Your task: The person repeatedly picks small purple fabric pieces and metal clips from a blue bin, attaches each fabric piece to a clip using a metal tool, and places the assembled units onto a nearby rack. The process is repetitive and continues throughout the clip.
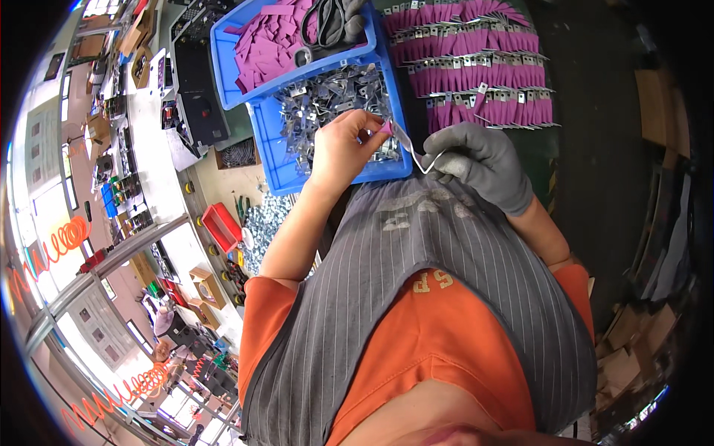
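My bare left hand (343,145) pinches a small purple sleeve (385,128) between thumb and fingertips. The sleeve is at the upper end of a bent metal bracket (406,143); I cannot tell whether it is slipped over the metal. My right hand (485,165), in a grey glove, grips the bracket's lower end. Both hands are above the front edge of a blue bin (269,152) full of loose metal brackets (338,93). Behind it, a second blue bin (223,56) contains a heap of flat purple sleeves (271,44).
Several rows of purple-sleeved brackets (476,74) lie at the back right. A grey glove (353,28) and a black band (321,26) lie in the far bin. At left are a red tray (222,227), small metal parts (266,223) and a black case (201,111). Cardboard (628,357) is at right.
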{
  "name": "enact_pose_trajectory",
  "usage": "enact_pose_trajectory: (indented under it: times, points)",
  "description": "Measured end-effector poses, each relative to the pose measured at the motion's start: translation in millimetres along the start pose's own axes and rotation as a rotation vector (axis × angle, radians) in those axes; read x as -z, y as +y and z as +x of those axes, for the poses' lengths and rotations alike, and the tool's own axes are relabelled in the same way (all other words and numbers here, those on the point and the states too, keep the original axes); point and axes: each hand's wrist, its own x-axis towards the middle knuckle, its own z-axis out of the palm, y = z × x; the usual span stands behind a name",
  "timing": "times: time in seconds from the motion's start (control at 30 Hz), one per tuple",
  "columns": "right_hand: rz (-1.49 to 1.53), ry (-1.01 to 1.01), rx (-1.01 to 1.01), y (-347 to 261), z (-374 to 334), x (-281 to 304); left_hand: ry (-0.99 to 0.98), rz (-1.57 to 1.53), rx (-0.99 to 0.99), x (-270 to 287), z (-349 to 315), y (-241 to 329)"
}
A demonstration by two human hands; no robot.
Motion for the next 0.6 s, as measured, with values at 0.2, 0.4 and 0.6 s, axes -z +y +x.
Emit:
enact_pose_trajectory:
  times: [0.2,0.4,0.6]
  points:
    - [0.154,0.027,-0.105,-0.2,-6.4,10.0,-0.117,0.09,-0.102,-2.0,0.0,3.4]
    - [0.095,0.071,-0.099,3.8,-10.8,12.9,-0.159,0.073,-0.104,-4.6,0.8,9.2]
    - [0.23,0.1,-0.256,3.7,-12.5,18.7,-0.281,-0.006,-0.221,-4.8,0.0,9.1]
